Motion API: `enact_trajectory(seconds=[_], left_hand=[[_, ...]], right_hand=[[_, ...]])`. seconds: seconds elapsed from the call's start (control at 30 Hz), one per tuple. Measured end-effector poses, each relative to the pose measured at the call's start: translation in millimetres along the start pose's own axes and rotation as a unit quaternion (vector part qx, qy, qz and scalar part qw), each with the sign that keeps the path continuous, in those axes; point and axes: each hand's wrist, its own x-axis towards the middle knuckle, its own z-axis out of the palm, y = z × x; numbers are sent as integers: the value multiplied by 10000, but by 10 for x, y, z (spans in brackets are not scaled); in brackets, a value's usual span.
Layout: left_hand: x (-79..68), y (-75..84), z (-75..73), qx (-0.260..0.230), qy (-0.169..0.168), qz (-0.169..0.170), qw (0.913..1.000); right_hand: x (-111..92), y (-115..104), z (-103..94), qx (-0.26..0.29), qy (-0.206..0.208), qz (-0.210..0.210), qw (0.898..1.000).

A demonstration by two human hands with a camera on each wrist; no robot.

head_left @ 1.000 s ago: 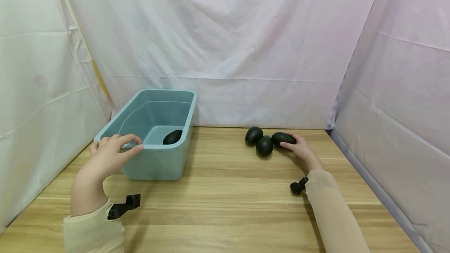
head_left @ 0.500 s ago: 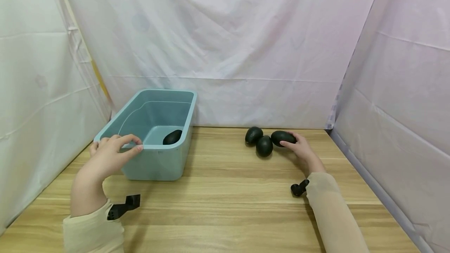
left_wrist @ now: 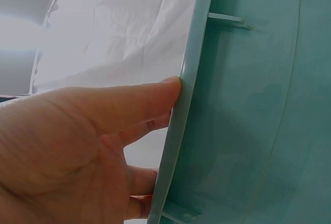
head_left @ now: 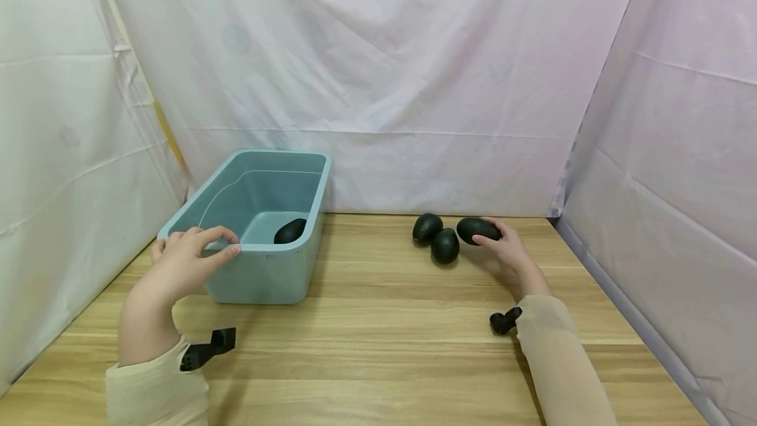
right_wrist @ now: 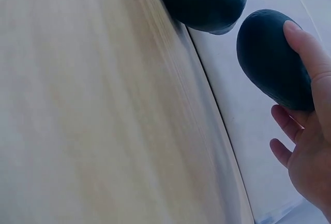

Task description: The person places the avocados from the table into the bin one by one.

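My right hand (head_left: 510,248) grips a dark avocado (head_left: 476,231) at its right end, thumb on the near side. The right wrist view shows the thumb over this avocado (right_wrist: 274,58) and other fingers beneath it, with its body raised off the table. Two more avocados, one at the back (head_left: 427,227) and one nearer (head_left: 445,246), sit just left of it. On the left, my left hand (head_left: 189,256) holds the near rim of a blue-green plastic bin (head_left: 260,275). Its thumb (left_wrist: 139,102) meets the rim edge in the left wrist view. Inside the bin lies another avocado (head_left: 290,231).
The wooden table (head_left: 378,347) runs back to a white cloth curtain (head_left: 414,84), close behind the bin and avocados. Further cloth walls (head_left: 668,169) stand to the right and left. A black camera mount (head_left: 208,349) sticks out from the left wrist.
The avocado in my right hand has risen slightly and parted from the near avocado, and the right forearm has drawn back a little. The left hand and bin stay put.
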Motion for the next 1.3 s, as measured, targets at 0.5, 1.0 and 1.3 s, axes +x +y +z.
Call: enact_trajectory(seconds=[0.5,1.0,1.3], left_hand=[[-6,11,1,-45,-23,-21,10000],[0,9,-8,45,-49,-33,10000],[7,4,-7,55,-67,-8,10000]], right_hand=[[17,84,43,55,87,-76,9999],[-25,-124,30,-644,502,-97,9966],[-45,-194,35,-681,614,-177,9956]])
